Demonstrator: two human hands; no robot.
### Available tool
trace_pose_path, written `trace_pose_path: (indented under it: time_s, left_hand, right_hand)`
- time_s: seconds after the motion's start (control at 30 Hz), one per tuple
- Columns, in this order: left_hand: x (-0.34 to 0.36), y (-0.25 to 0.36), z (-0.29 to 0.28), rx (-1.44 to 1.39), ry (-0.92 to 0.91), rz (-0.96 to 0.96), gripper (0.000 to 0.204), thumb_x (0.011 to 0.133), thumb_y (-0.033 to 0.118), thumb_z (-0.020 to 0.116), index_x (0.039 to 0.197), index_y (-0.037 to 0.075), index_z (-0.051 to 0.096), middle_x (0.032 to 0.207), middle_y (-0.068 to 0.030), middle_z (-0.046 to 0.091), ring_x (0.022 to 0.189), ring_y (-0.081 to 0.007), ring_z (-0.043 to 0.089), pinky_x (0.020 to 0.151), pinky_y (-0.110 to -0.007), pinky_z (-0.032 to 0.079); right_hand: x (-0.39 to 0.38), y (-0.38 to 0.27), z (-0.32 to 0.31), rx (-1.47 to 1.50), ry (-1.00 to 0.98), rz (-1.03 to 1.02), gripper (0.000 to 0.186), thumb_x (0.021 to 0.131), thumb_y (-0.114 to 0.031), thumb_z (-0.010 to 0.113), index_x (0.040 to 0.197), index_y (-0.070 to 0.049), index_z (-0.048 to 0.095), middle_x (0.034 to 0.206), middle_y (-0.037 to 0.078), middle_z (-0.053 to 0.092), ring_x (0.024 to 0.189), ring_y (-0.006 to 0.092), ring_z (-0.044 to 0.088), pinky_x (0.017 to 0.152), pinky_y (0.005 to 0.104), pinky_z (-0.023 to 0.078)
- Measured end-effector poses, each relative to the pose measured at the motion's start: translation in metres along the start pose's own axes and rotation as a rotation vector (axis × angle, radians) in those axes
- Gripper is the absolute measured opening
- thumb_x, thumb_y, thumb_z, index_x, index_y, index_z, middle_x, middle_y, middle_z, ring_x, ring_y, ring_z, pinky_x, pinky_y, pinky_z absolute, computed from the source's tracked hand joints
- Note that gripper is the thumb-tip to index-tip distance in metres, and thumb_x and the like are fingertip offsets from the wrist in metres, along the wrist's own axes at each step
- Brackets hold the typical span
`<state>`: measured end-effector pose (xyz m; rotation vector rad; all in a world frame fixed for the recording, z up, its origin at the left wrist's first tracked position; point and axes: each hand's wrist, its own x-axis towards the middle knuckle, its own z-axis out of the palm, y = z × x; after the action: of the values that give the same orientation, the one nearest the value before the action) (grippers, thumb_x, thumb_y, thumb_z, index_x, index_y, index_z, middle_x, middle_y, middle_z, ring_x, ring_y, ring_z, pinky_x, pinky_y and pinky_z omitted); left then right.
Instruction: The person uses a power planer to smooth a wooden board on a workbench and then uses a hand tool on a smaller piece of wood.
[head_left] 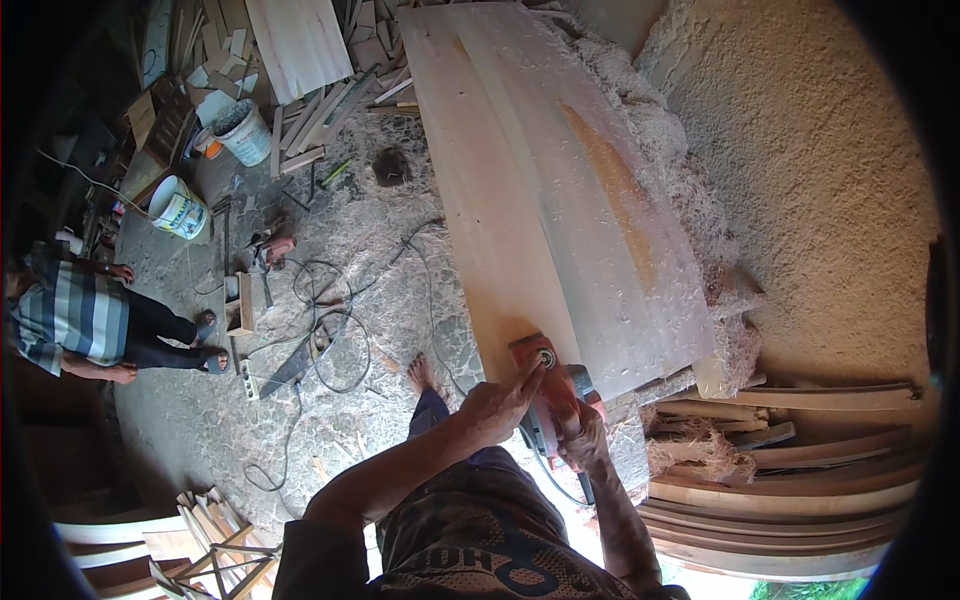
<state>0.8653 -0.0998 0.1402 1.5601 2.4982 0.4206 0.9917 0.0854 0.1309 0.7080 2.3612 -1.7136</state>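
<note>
A red and black electric hand planer [559,392] rests on the near end of a wide, pale wooden board [500,200]. My left hand [494,408] reaches across to the planer's front, its fingers on the round knob. Around the rear handle my right hand [588,440] is wrapped. A black cord [562,484] hangs in a loop below the tool. The board has an orange-brown streak [612,185] along its right part and light shavings scattered on it. The planer's sole is hidden.
Curved planks [800,495] are stacked at the right, beside heaped shavings [715,455]. Black cable [345,350] lies coiled on the floor at left, near a second red power tool [275,248]. A person in a striped shirt [85,310] stands far left. Buckets [243,132] and offcuts lie behind.
</note>
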Motion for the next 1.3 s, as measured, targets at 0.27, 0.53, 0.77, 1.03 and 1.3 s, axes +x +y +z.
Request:
trace_pose_path:
  time_s: [0.27, 0.53, 0.77, 1.03, 1.3]
  left_hand:
    - [0.019, -0.04, 0.031, 0.122, 0.116, 0.04, 0.065, 0.082, 0.014, 0.065, 0.142, -0.007, 0.051, 0.154, -0.0206, 0.041, 0.148, -0.0269, 0.034, 0.057, -0.025, 0.059]
    - [0.039, -0.069, 0.011, 0.176, 0.117, -0.035, 0.072, 0.084, 0.017, 0.066, 0.148, -0.005, 0.043, 0.15, -0.0186, 0.045, 0.146, -0.0245, 0.039, 0.061, -0.029, 0.06]
    - [0.001, -0.071, -0.004, -0.266, 0.03, -0.298, 0.07, 0.078, 0.014, 0.074, 0.143, 0.012, 0.049, 0.116, -0.0069, 0.065, 0.094, -0.0236, 0.069, 0.062, -0.035, 0.058]
    - [-0.035, -0.08, 0.02, -0.359, 0.092, -0.305, 0.053, 0.078, 0.019, 0.079, 0.127, 0.015, 0.06, 0.097, -0.0049, 0.069, 0.089, -0.0255, 0.071, 0.071, -0.04, 0.058]
    - [-0.029, -0.103, 0.024, -0.394, 0.13, -0.315, 0.043, 0.081, 0.021, 0.075, 0.122, 0.016, 0.06, 0.097, -0.0076, 0.068, 0.083, -0.029, 0.071, 0.071, -0.043, 0.059]
  right_hand:
    - [0.035, -0.04, 0.007, 0.075, -0.002, 0.11, 0.068, 0.097, -0.07, 0.051, 0.086, -0.003, 0.06, 0.057, 0.001, 0.049, 0.053, 0.0116, 0.048, 0.049, 0.0345, 0.04]
    - [0.083, -0.055, 0.015, 0.036, 0.045, -0.085, 0.064, 0.1, -0.064, 0.051, 0.082, -0.003, 0.058, 0.055, 0.0, 0.049, 0.044, 0.0115, 0.05, 0.041, 0.0321, 0.039]
    - [0.123, -0.073, 0.018, -0.013, 0.025, -0.061, 0.067, 0.1, -0.065, 0.047, 0.081, -0.003, 0.059, 0.054, 0.004, 0.05, 0.046, 0.016, 0.054, 0.045, 0.0356, 0.042]
    - [0.168, -0.087, 0.016, -0.059, 0.005, -0.089, 0.072, 0.099, -0.067, 0.047, 0.083, 0.002, 0.063, 0.053, 0.008, 0.051, 0.044, 0.0181, 0.054, 0.045, 0.0369, 0.046]
    - [0.203, -0.132, 0.023, 0.038, -0.016, -0.049, 0.071, 0.098, -0.066, 0.051, 0.085, 0.003, 0.062, 0.055, 0.003, 0.049, 0.044, 0.0122, 0.05, 0.038, 0.0316, 0.042]
